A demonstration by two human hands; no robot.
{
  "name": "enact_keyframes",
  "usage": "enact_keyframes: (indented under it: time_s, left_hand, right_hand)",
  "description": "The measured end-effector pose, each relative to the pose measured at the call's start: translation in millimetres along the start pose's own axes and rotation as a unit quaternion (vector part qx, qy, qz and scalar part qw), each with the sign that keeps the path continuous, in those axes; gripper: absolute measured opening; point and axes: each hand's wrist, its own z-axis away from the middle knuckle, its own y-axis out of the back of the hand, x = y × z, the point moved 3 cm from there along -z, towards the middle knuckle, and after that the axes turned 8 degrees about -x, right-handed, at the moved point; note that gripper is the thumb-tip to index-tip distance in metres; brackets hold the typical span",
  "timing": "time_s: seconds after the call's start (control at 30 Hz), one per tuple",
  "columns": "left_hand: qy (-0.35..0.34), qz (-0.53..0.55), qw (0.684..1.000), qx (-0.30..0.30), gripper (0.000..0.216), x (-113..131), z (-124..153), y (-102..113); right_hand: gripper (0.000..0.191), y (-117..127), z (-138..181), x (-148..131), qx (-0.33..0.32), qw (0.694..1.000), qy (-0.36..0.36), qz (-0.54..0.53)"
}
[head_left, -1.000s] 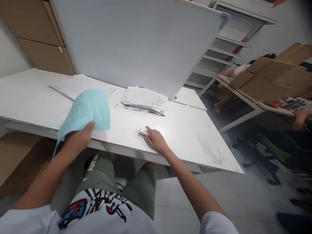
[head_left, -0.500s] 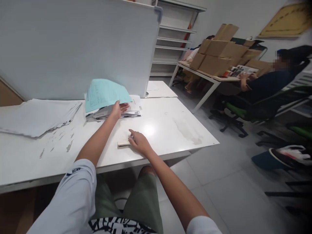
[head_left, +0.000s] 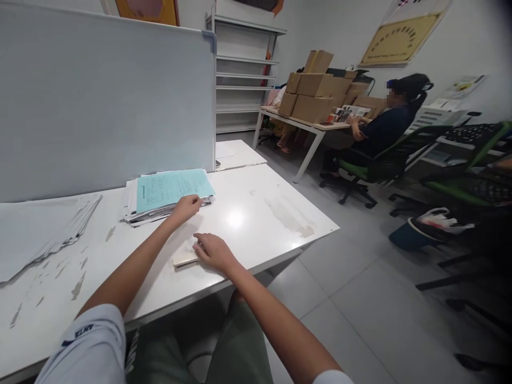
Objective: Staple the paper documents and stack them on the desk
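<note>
A stack of papers (head_left: 130,200) lies on the white table with a light-blue printed sheet (head_left: 174,189) flat on top. My left hand (head_left: 187,208) is just at the stack's front right edge, its fingers curled in and nothing visible in them. Nearer to me, my right hand (head_left: 216,252) rests over the right end of a flat, cream-coloured slab (head_left: 185,260), whose kind I cannot make out. Its index finger points forward, with the thumb apart from it; the other fingers are mostly hidden.
A whiteboard (head_left: 108,101) stands along the table's back. Loose white sheets (head_left: 36,229) spread at the left. The table (head_left: 256,229) has worn patches. Beyond are cardboard boxes (head_left: 314,96) on another desk, a seated person (head_left: 394,122), office chairs and a blue bin (head_left: 412,234).
The blue sheet, lifted and bent by my left hand before, now lies flat on the stack. My left hand has let go and curled its fingers. The view has turned to the right.
</note>
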Motion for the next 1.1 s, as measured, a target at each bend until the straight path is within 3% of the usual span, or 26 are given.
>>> enact_keyframes:
  time_s: [0.07,0.13,0.2,0.33,0.47,0.53,0.63,0.73,0.8,0.9,1.0,1.1]
  left_hand:
    - [-0.092,-0.197,0.972,0.085,0.034,-3,8,7]
    - [-0.133,-0.321,0.933,0.091,0.038,-15,8,13]
    - [-0.123,-0.379,0.915,0.069,0.044,-31,2,20]
    - [-0.085,-0.386,0.918,0.036,0.049,-55,-9,30]
    - [-0.086,-0.342,0.931,0.092,0.053,-61,1,36]
    - [-0.075,-0.336,0.930,0.126,0.051,-69,15,50]
    - [0.024,-0.332,0.928,0.167,0.050,-104,46,92]
    - [0.209,-0.295,0.912,0.195,0.061,-164,101,139]
    - [0.340,-0.246,0.883,0.209,0.078,-204,148,155]
    - [0.458,-0.170,0.829,0.271,0.089,-244,213,153]
    - [0.462,-0.148,0.810,0.330,0.079,-257,249,137]
    - [0.470,-0.137,0.805,0.335,0.067,-257,264,133]
  right_hand:
    - [0.034,-1,1,1,0.002,1.000,0.002,0.002]
    - [0.033,-2,2,1,0.004,1.000,0.001,-0.001]
    - [0.032,-1,3,1,0.004,1.000,-0.004,-0.004]
    - [0.033,2,3,0,0.002,1.000,-0.024,-0.004]
    - [0.034,0,6,3,-0.002,1.000,-0.023,-0.012]
    - [0.035,-2,11,5,0.010,1.000,-0.016,-0.025]
    - [0.036,-6,16,9,0.029,0.998,-0.018,-0.045]
    - [0.038,-7,18,11,0.015,0.998,-0.024,-0.054]
    - [0.039,-6,18,9,0.005,0.998,-0.021,-0.057]
    - [0.038,-4,19,6,0.007,0.998,-0.013,-0.053]
    - [0.037,-5,19,6,0.009,0.999,-0.013,-0.048]
    - [0.038,-7,20,8,0.005,0.998,-0.022,-0.051]
